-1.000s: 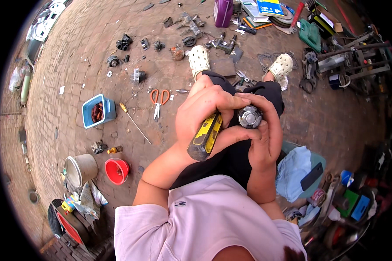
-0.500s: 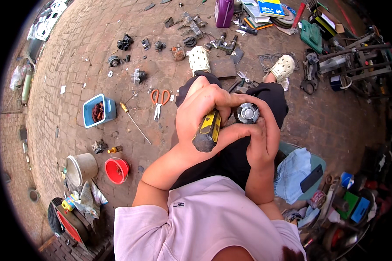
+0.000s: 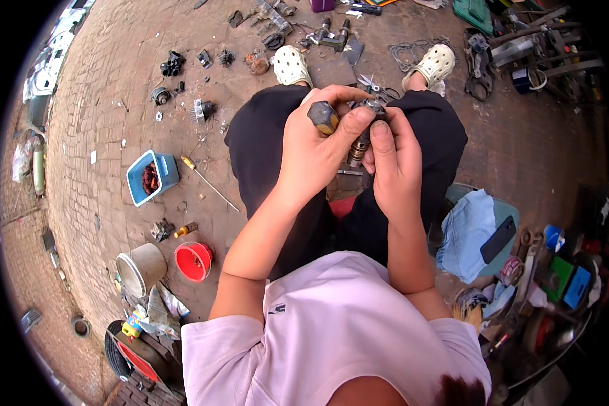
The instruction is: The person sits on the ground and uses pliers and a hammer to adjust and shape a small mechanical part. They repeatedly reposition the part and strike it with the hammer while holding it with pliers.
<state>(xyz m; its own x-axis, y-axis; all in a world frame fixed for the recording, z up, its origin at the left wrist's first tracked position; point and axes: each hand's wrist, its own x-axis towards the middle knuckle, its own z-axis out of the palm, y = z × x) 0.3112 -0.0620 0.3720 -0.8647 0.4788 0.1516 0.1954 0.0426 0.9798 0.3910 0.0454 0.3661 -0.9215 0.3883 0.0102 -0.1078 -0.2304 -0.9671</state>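
Out in front of my knees, my left hand (image 3: 301,145) is closed around a tool with a black-and-yellow handle (image 3: 323,118); its working end is hidden. The thumb of that hand presses on the upper end of a dark cylindrical metal part (image 3: 360,145). My right hand (image 3: 396,159) grips the same part from the other side, thumb and fingers around it. The part stands tilted between both hands, its ringed lower end showing. Behind the hands, scissors (image 3: 369,82) lie on the brick floor.
At left are a blue basin (image 3: 139,193), a long screwdriver (image 3: 210,184), a red bucket (image 3: 193,262) and a pale bucket (image 3: 142,269). Several machine parts (image 3: 201,110) lie beyond. A light-blue cloth (image 3: 463,237) and a phone (image 3: 497,240) rest at right, near scattered tools.
Both hands have moved away from my body, toward the far side. The metal part has tipped from end-on to show its side. The black-and-yellow handle now appears shorter, pointing toward me.
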